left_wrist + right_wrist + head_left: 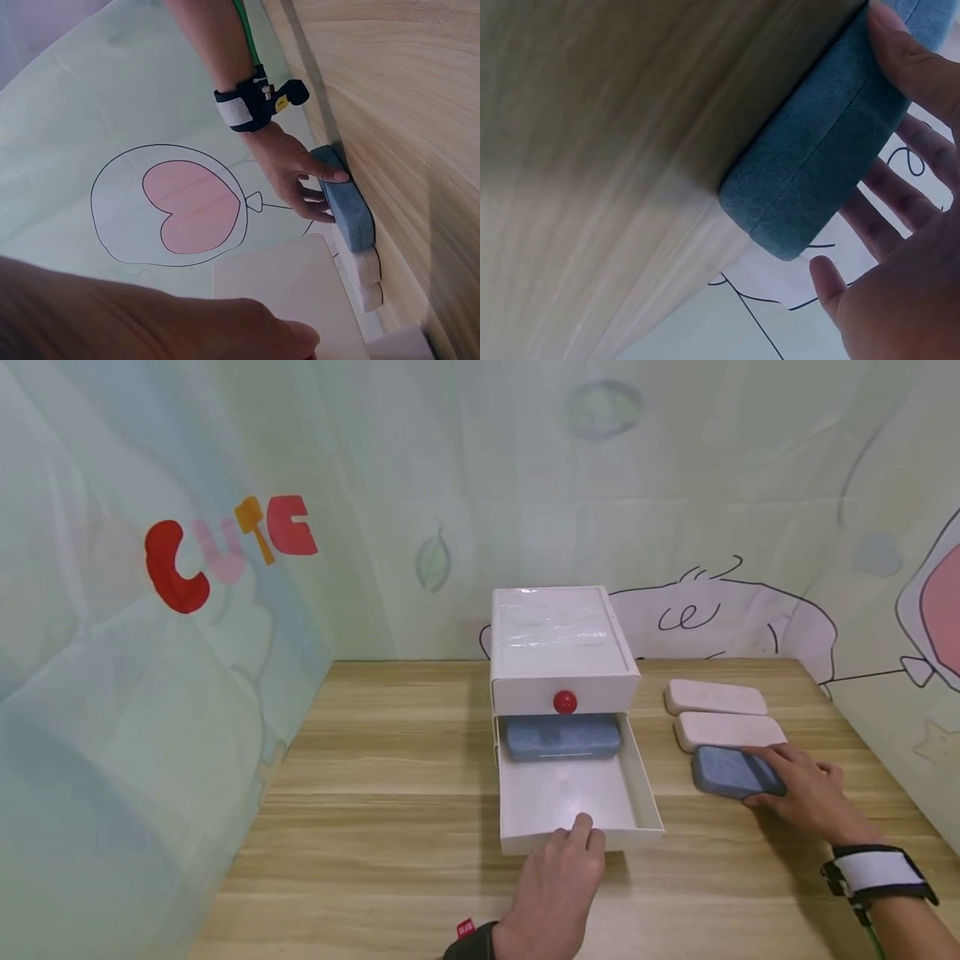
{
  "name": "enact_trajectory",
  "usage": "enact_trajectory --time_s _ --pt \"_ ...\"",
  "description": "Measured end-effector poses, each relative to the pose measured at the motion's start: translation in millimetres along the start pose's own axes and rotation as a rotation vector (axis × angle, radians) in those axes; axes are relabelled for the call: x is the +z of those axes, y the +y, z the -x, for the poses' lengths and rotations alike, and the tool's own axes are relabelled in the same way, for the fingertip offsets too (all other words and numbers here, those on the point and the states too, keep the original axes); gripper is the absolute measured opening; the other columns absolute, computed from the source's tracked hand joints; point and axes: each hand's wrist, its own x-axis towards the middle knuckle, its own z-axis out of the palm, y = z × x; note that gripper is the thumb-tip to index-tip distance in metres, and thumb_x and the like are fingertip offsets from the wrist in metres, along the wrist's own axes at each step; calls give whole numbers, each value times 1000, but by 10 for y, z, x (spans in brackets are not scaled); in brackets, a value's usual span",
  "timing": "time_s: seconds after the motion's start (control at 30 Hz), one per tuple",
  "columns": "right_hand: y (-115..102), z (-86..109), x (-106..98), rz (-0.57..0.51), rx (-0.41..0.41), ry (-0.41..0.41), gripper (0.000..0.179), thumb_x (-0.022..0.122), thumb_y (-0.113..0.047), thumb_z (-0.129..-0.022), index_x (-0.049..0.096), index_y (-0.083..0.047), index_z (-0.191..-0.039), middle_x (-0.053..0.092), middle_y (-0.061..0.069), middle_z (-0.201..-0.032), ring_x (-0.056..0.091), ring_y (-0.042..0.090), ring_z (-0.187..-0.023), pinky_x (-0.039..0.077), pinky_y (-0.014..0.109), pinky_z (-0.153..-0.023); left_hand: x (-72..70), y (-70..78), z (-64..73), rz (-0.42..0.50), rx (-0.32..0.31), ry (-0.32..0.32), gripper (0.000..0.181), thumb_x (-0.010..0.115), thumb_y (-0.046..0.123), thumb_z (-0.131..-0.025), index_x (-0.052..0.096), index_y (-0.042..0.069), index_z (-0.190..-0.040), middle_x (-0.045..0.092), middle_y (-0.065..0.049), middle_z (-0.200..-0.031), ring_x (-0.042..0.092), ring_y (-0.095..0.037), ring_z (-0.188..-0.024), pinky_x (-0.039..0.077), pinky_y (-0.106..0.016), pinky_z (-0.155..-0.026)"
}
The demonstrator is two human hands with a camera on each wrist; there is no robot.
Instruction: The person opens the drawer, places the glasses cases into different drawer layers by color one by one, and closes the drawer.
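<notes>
A white two-drawer box stands at the back of the table, its lower drawer pulled out. Inside that drawer, toward the back, lies a blue glasses case. My left hand grips the drawer's front edge with its fingers hooked over the rim. On the right, my right hand holds a second blue glasses case, its thumb on the near side and fingers on the far side. This case sits at the table surface, in front of two pale pink glasses cases.
The upper drawer is closed and has a red round knob. A printed fabric backdrop hangs behind the table and along both sides. A small red tag shows beside the left wrist.
</notes>
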Motion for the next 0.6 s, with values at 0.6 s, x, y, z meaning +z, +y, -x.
enact_trajectory --time_s 0.6 --pt "-84 68 -35 19 -22 94 70 90 -17 -73 57 -6 -133 57 27 -122 56 48 -106 25 71 -85 -21 -8 -1 -8 15 -2 34 88 5 -63 70 9 -91 54 2 -83 59 -7 -64 47 -15 -50"
